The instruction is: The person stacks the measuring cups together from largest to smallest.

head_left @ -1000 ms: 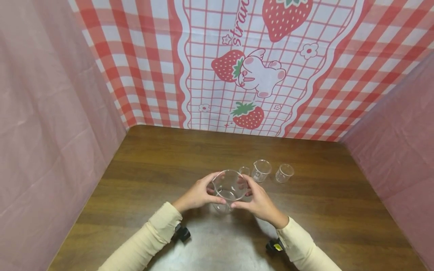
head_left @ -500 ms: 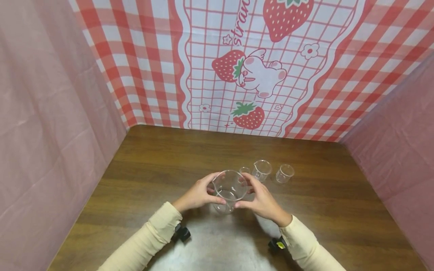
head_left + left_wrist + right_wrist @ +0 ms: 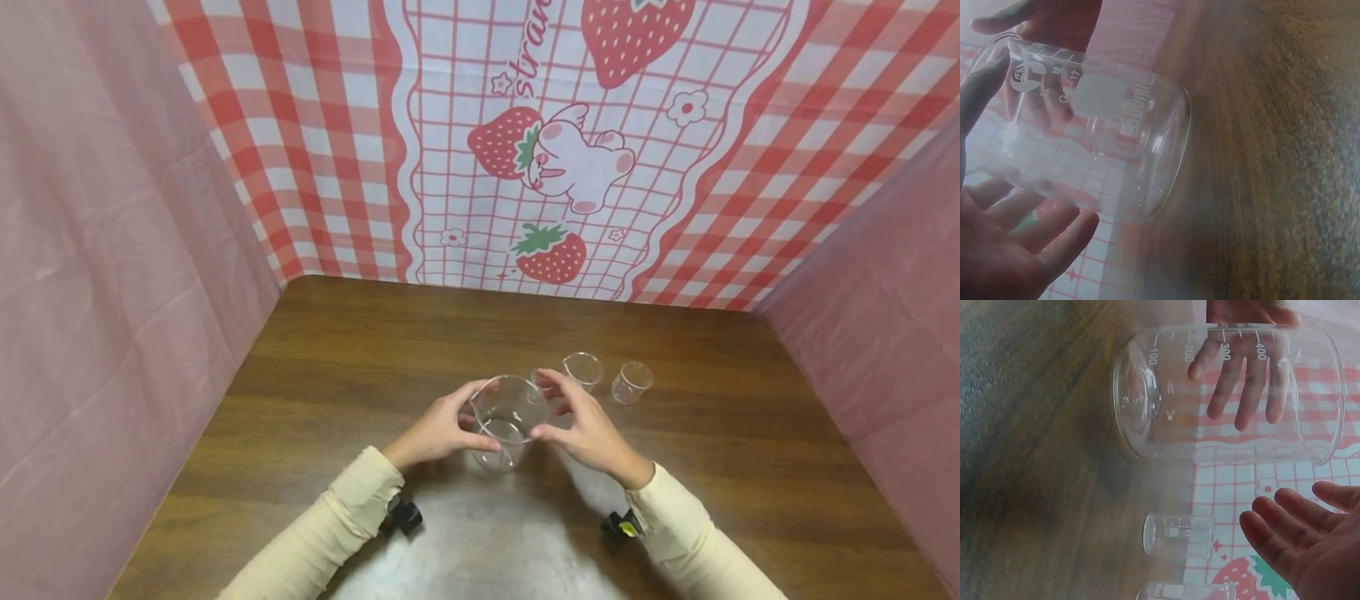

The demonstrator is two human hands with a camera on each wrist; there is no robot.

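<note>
A large clear glass beaker with white graduation marks stands upright in front of me on the wooden table. My left hand holds its left side, the thumb across the front near the rim and the other fingers round the far side. To the right of the beaker is my right hand, its fingers spread and relaxed. A gap shows between these fingers and the glass in the right wrist view, where the right hand holds nothing. Printed lettering and a white patch show on the beaker in the left wrist view.
Behind the right hand stand small glass beakers: one with a spout, partly covered by the hand, and another beaker to its right. A tiny glass vessel is mostly hidden. A strawberry-print cloth hangs behind the table.
My right hand has come away from the large beaker and moved right, its fingers opening. The left hand and the beaker have stayed in place.
</note>
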